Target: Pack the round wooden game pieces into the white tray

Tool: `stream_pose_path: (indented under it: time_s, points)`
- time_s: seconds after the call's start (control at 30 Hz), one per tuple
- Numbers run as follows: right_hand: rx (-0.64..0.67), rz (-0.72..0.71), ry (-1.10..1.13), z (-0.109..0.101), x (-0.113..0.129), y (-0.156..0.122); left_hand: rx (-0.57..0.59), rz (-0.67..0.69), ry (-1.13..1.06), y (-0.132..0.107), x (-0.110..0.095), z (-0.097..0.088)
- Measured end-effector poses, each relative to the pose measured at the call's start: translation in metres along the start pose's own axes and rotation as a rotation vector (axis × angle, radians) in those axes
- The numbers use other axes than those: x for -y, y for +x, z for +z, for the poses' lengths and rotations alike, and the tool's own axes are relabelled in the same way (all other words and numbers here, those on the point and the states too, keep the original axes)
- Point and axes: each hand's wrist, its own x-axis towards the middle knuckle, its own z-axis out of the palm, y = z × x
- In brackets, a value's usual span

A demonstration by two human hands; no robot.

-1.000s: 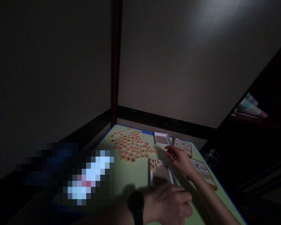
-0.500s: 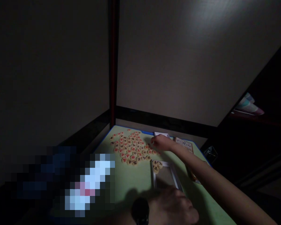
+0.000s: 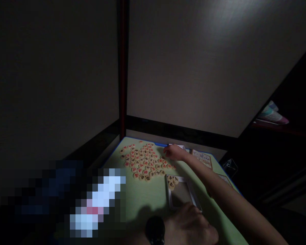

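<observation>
Many round xiangqi pieces (image 3: 146, 161) with red or black characters lie spread on the pale green tabletop. My right hand (image 3: 173, 152) reaches over the far right side of the spread, its fingers curled together; whatever they may hold is hidden. At the bottom, my left hand (image 3: 193, 224), with a dark watch (image 3: 155, 230) on the wrist, is curled with its back towards me. It is by the near edge of a shallow white-rimmed box (image 3: 192, 193), and its fingertips are out of sight. Three black-marked pieces (image 3: 171, 181) sit in the box's far left corner.
A box or lid printed with characters (image 3: 202, 158) lies at the right; my right forearm partly covers another printed item (image 3: 223, 178). Something white (image 3: 178, 147) stands behind my right hand. Walls border the table's (image 3: 132, 200) far side. A blurred bright patch is at lower left.
My right hand has shifted very slightly, its fingers still curled. My left hand stays by the box. The same three pieces are in the box corner, and the whole view has moved a little.
</observation>
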Motion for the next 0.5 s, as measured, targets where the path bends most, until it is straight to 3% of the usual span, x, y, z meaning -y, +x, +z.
stream_pose_path:
  time_s: [0.1, 0.2, 0.33, 0.5]
  points:
    - [0.01, -0.034, 0.007, -0.001, 0.004, 0.0, 0.046, 0.074, -0.027, -0.001, 0.005, 0.002]
    - [0.021, -0.062, 0.006, 0.0, 0.009, 0.0, 0.111, 0.079, -0.003, 0.003, 0.004, -0.009]
    - [0.011, -0.08, -0.022, 0.001, 0.013, 0.003, 0.053, 0.067, 0.031, 0.006, -0.003, -0.019]
    - [0.006, -0.104, -0.062, -0.004, 0.019, 0.015, -0.012, -0.014, 0.041, 0.01, -0.003, -0.001]
